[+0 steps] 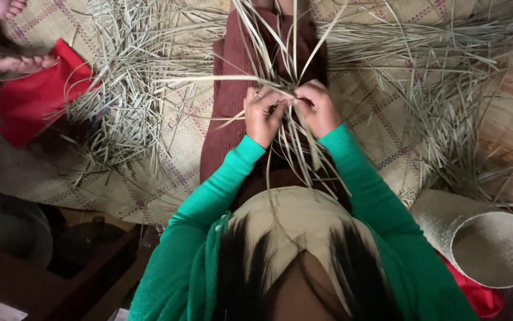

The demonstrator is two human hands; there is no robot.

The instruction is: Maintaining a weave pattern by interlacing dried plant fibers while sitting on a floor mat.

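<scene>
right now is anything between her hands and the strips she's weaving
Nothing visible. The left hand and right hand already grip the bundle of dried leaf strips directly, over the lap. Loose strips lie on the mat to both sides.

A home craft floor: a chequered woven floor mat (381,125) strewn with pale dried palm-leaf strips (131,77), a rolled woven mat (482,238) lying beside.

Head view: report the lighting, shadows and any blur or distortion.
Head view: soft light on the left hand, right hand and the pale leaf strips they hold; the lower left corner falls into deep shadow; the woven mat bows outward toward the edges, a wide-lens distortion; no glare; hands reasonably sharp.
</scene>
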